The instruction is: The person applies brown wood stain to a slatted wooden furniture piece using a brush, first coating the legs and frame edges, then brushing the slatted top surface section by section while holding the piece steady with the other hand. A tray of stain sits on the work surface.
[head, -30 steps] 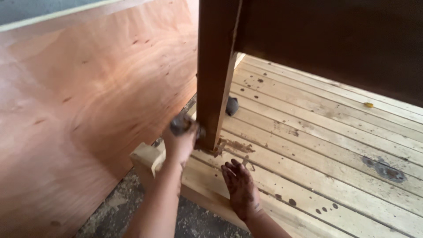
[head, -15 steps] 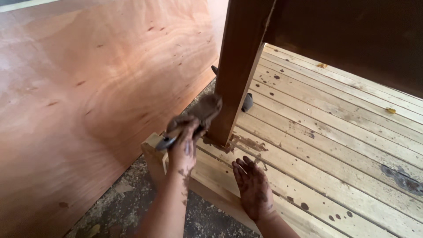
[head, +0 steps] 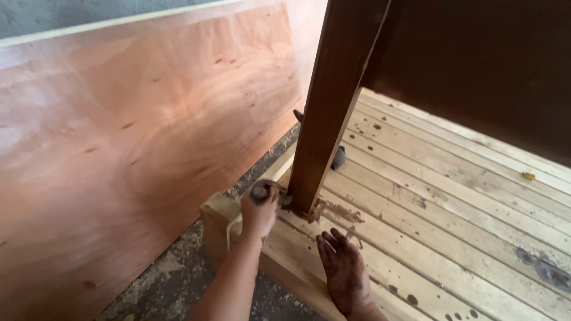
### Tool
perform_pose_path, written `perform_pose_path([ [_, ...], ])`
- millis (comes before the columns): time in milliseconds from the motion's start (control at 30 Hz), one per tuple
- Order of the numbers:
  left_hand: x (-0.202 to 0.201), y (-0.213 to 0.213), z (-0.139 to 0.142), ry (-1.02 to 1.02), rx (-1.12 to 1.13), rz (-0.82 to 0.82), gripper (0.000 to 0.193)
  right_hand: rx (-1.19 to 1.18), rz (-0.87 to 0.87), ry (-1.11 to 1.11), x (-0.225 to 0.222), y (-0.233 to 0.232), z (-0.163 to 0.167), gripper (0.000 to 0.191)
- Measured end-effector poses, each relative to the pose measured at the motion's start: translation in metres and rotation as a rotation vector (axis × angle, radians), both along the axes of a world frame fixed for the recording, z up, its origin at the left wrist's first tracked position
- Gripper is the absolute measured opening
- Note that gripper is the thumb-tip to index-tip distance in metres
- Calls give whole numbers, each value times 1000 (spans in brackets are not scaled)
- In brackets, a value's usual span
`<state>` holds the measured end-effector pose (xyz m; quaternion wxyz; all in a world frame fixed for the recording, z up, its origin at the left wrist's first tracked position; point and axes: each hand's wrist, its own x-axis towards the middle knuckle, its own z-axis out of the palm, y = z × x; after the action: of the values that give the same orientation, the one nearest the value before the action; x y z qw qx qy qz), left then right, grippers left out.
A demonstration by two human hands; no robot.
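Gripping a small dark tool [head: 260,191], your left hand [head: 260,209] is closed around its handle at the near-left corner of the slatted wooden platform [head: 452,220]. The tool's working end is hidden behind your fingers, so you cannot tell what kind of tool it is; it sits just beside the foot of the dark brown post [head: 333,101], close to where the post meets the boards. Your right hand [head: 345,273] lies open, palm down and fingers spread, flat on the platform's near edge, a little to the right of the post's foot and apart from it. The skin of that hand is smeared dark.

A brown stain [head: 336,211] spreads on the boards at the base of the post, between your two hands. The post rises tilted to the upper right and joins a broad dark panel [head: 476,65] above the platform's far side. A dark rounded object [head: 339,159] rests on the slats just behind the post. Off the platform's left edge, a large reddish plywood sheet [head: 137,137] stands leaning, with gritty ground [head: 178,279] below it.
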<state>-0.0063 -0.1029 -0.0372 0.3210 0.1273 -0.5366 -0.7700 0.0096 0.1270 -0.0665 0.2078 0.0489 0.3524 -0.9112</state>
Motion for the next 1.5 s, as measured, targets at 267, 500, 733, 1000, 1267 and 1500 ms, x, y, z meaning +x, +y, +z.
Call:
perform_pose_path([
  [267, -10, -19, 141, 10, 19, 61, 13, -74, -70, -87, -25, -4, -39, 56],
  [500, -33, -42, 289, 855, 383, -191, 21, -174, 60, -261, -73, -6, -72, 56],
  [733, -74, -21, 235, 749, 391, -277, 39, -185, 78, -246, -82, -11, -72, 54],
  [1000, -28, -22, 45, 223, -777, 280, 48, -53, -47, -192, -46, -7, -54, 58],
  [1267, -12, -29, -46, 234, 566, -263, 48, -22, 14, 21, -1, 1, -6, 56],
  [1500, 16, -34, -47, -302, 108, -111, 29, -24, -7, -55, 6, -1, 14, 53],
])
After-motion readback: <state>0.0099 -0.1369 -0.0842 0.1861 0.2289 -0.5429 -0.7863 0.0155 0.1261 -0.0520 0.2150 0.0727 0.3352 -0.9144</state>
